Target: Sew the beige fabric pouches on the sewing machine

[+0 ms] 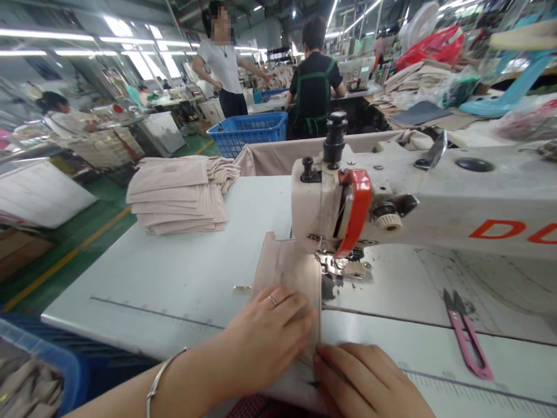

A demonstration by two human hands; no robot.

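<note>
A beige fabric panel [282, 261] lies flat on the sewing-machine table [195, 267], its right edge running up to the presser foot [335, 268]; whether any of it is caught beneath the foot cannot be told. The cloth can be judged light, soft and pliable, neither fragile nor very slippery, with some stiffness along the folded edges. It is best steadied by flat fingertips on top and held at its near right edge, clear of the metal zipper pull [242, 288] on the left. The panel lies under the left hand [265, 328], whose fingers are held close together, slightly bent and laid on the cloth. The near right edge is met by the right hand [369, 380], its fingers together; whether cloth is pinched there cannot be told.
</note>
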